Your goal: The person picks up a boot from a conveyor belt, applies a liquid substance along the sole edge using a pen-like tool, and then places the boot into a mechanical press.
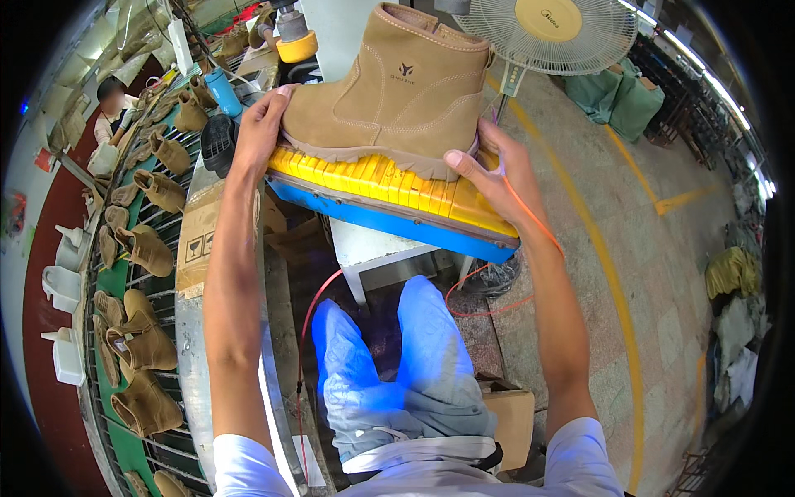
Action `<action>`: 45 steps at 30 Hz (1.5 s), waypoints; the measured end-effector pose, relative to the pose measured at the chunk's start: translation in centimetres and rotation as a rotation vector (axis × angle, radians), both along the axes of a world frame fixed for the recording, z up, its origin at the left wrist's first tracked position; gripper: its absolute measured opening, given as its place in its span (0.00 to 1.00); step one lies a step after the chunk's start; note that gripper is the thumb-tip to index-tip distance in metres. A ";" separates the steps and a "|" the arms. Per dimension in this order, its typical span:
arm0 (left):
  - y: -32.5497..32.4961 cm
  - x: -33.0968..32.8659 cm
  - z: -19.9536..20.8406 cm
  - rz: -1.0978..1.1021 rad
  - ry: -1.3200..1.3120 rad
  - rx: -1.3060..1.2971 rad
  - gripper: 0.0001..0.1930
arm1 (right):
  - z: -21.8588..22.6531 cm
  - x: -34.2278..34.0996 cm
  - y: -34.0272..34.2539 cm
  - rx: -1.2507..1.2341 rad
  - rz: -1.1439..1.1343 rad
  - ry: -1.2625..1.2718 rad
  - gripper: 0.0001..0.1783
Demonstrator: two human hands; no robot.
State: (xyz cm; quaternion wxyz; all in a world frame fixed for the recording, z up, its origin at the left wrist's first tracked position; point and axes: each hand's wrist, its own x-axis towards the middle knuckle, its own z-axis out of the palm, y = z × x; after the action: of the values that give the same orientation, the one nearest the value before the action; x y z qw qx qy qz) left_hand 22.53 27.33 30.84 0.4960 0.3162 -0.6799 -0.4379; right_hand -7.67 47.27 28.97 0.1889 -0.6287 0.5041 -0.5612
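A tan ankle boot (414, 91) with a lugged sole lies across a yellow ribbed pad (373, 178) edged in blue, its toe to the left and its heel to the right. My left hand (263, 124) grips the toe end, fingers curled around its far side. At the heel, my right hand (501, 170) closes on the sole edge with the thumb on the near side. An orange cord (530, 214) runs along my right wrist. Just above the toe hangs a yellow round machine head (296, 47).
On the left, a rack (157, 290) carries several tan boots and loose soles. White plastic jugs (62, 286) line its far side, and a co-worker (112, 116) sits beyond. A fan (551, 25) stands behind the boot. Green sacks (621, 99) lie at the far right.
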 end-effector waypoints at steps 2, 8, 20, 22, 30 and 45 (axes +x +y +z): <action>0.4 0.2 0.0 -0.020 0.005 0.049 0.22 | 0.1 0.1 -0.1 0.021 -0.004 -0.017 0.39; 1.6 1.2 2.1 -0.150 -0.039 0.195 0.24 | 1.1 0.7 0.5 0.089 0.006 -0.063 0.40; 0.7 3.2 1.8 -0.051 -0.102 0.207 0.24 | 1.4 0.0 1.1 0.126 0.029 0.032 0.38; 1.3 3.5 1.4 -0.032 -0.112 0.204 0.24 | 1.4 -0.2 0.9 0.135 0.056 0.029 0.37; 9.6 3.4 0.4 0.163 -0.068 -0.044 0.17 | -0.2 -0.9 2.9 -0.062 -0.130 0.000 0.38; 31.6 -9.2 -8.5 0.318 -0.307 -1.032 0.19 | 2.3 4.9 19.7 -0.413 -0.150 0.441 0.19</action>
State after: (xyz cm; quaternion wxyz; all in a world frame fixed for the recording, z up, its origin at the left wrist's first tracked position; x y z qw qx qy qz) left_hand 13.36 58.93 22.29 0.5418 0.1911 -0.8143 0.0829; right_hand -2.75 67.01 31.26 -0.0987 -0.7214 0.4532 -0.5142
